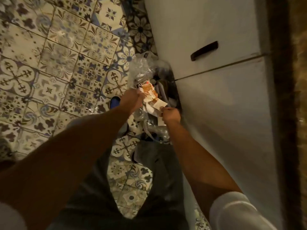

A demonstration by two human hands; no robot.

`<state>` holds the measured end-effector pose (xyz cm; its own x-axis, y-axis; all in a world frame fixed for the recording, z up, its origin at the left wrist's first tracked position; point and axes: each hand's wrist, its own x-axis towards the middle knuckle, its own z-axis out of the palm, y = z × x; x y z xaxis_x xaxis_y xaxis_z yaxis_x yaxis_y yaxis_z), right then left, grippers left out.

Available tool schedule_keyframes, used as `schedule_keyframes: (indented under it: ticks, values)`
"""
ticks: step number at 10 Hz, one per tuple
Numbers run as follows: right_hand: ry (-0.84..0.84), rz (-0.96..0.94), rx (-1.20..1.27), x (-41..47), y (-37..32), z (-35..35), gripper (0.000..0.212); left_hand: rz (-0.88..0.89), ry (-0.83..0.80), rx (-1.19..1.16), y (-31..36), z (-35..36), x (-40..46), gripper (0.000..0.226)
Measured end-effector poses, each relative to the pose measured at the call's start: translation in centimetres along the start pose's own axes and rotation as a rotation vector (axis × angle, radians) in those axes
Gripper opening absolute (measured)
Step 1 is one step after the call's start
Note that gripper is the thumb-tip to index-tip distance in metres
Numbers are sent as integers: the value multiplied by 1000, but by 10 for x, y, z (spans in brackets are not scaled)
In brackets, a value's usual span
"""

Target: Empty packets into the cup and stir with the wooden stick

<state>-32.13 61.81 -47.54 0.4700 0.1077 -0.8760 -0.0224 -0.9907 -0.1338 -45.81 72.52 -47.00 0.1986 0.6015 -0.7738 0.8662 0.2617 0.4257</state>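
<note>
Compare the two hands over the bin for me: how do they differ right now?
The left hand grips the clear plastic liner at the bin's floor-side edge; the right hand pinches a pale packet scrap nearer the white cabinet. The left hand reaches farther from the body than the right. Both are curled and poised above the bin of torn packets.

left hand (131, 101), right hand (171, 115), packets (152, 95), bin (172, 90)

Motion blur smears the torn packets (152, 97) above the bin (172, 90), so their print is unreadable. The left hand (131, 101) hides its own fingertips; its grip cannot be judged. The clear plastic liner (141, 70) masks the bin's contents. The counter (299, 97) is cut off at the right edge.
</note>
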Motion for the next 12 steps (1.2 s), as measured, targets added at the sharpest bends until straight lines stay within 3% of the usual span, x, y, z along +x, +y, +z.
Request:
schedule_keyframes:
  ticks: [3, 6, 9, 10, 11, 12]
  values:
    - [-88, -19, 8, 49, -8, 18, 34, 49, -11, 183, -4, 38, 35, 31]
    - [-137, 125, 79, 41, -10, 5, 52, 12, -5, 186, -1, 40, 32, 43]
    - [45, -258, 126, -58, -6, -26, 31, 47, 37, 15, 15, -5, -57, 21]
    - [-1, -270, 123, -100, -4, -46, 33, 116, 124, -13, 22, -26, -103, 15]
    - [31, -370, 122, -146, -6, -70, 41, 222, 189, 4, 38, -55, -145, 23]
    - [73, -449, 178, -197, 6, -110, 32, 378, 238, 48, 67, -80, -200, 29]
